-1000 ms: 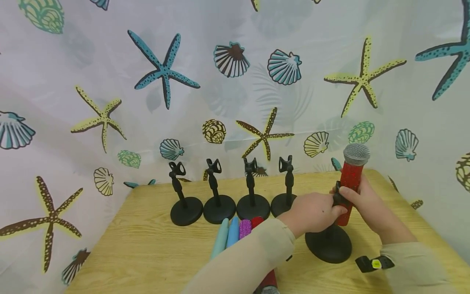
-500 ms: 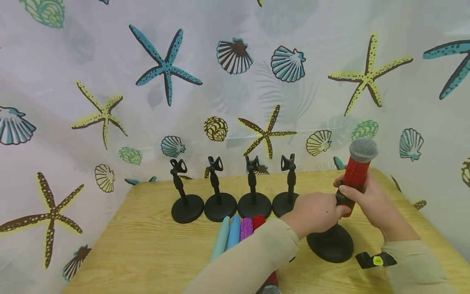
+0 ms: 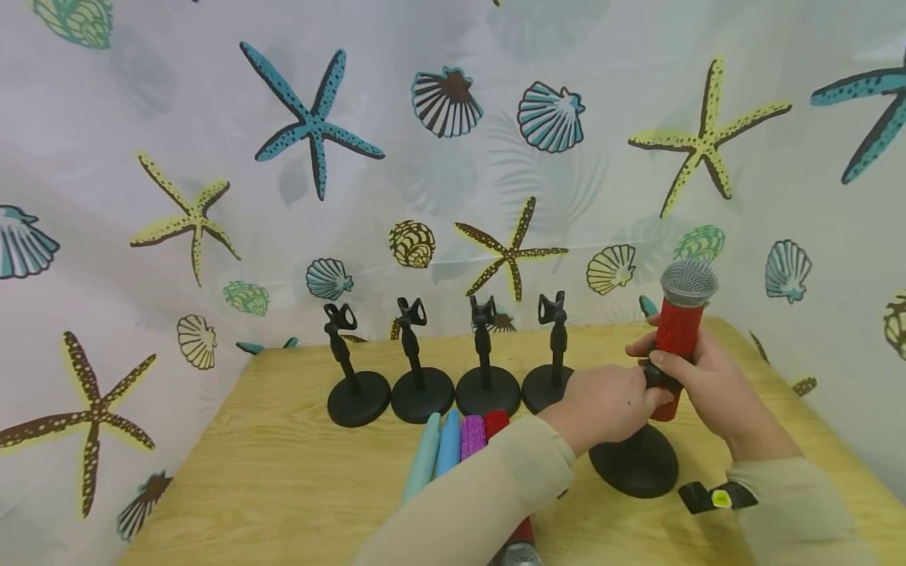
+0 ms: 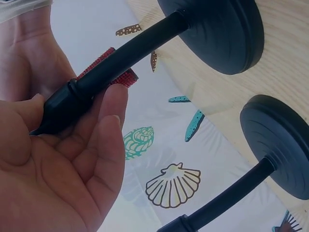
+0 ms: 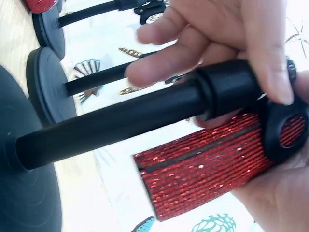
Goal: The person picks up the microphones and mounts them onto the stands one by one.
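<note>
In the head view, my right hand grips a red glittery microphone with a silver mesh head, held nearly upright. My left hand holds the top of a black microphone stand, right beside the microphone. The stand's round base is on the table. In the right wrist view, the stand's black clip goes round the microphone's red body. The left wrist view shows the stand's pole crossing in front of the microphone's red lower end. My fingers partly hide the clip in the head view.
Several black stands with open clips, one of them this stand, line the table's back. Teal, blue, purple and red handles lie near my left sleeve. Another red microphone lies at the front. A patterned curtain hangs behind.
The microphone tips slightly right, then comes back more upright, sitting a little higher over the stand base. My right fingers now show farther round its far side. My left hand stays on the stand.
</note>
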`<state>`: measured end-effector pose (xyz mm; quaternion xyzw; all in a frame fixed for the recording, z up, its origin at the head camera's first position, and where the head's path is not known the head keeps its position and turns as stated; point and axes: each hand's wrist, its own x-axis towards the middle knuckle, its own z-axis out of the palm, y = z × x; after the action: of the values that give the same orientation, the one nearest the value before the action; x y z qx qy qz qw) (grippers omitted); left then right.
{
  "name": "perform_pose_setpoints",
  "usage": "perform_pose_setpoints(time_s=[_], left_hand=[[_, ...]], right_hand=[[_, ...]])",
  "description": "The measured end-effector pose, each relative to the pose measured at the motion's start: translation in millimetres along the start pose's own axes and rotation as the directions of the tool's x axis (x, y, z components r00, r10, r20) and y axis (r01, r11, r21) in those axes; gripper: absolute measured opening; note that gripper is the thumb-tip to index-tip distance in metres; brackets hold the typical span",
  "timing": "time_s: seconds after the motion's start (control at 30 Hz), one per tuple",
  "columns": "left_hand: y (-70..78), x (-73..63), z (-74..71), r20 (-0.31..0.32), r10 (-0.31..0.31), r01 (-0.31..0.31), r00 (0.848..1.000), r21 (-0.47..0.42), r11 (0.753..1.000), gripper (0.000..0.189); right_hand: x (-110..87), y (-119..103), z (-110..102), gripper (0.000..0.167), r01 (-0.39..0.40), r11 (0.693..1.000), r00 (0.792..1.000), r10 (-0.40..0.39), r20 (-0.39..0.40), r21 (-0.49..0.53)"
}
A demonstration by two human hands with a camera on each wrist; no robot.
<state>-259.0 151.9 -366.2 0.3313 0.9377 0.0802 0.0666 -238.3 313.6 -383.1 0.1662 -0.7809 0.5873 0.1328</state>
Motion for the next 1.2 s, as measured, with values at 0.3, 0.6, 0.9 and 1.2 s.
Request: perform_pose_setpoints(time_s=[0.3, 0.6, 0.9, 1.2], left_hand=[[4.9, -3.3, -4.4, -0.042, 0.038, -0.037, 0.998, 0.032, 0.999, 0.045], [-4.0, -6.3, 3.3, -0.068, 0.082, -0.083, 0.994, -0.012, 0.997, 0.039], [-14.8, -5.3, 6.2, -0.038, 0.124, -0.126, 0.992, -0.076, 0.989, 0.029], [-24.1, -5.1, 20.1, 0.018, 0.144, -0.14, 0.989, -0.152, 0.978, 0.028]], right_hand=[[1.8, 3.7, -2.1, 0.028, 0.007, 0.992, 1.0, -0.003, -0.028, 0.128], [2.7, 3.2, 0.3, 0.03, 0.007, 0.997, 1.0, -0.006, -0.014, 0.077], [2.1, -8.6, -12.5, 0.043, -0.06, 0.946, 0.994, 0.086, 0.07, -0.318], [-15.9, -27.4, -38.3, 0.046, -0.076, 0.744, 0.945, 0.267, 0.191, -0.664]])
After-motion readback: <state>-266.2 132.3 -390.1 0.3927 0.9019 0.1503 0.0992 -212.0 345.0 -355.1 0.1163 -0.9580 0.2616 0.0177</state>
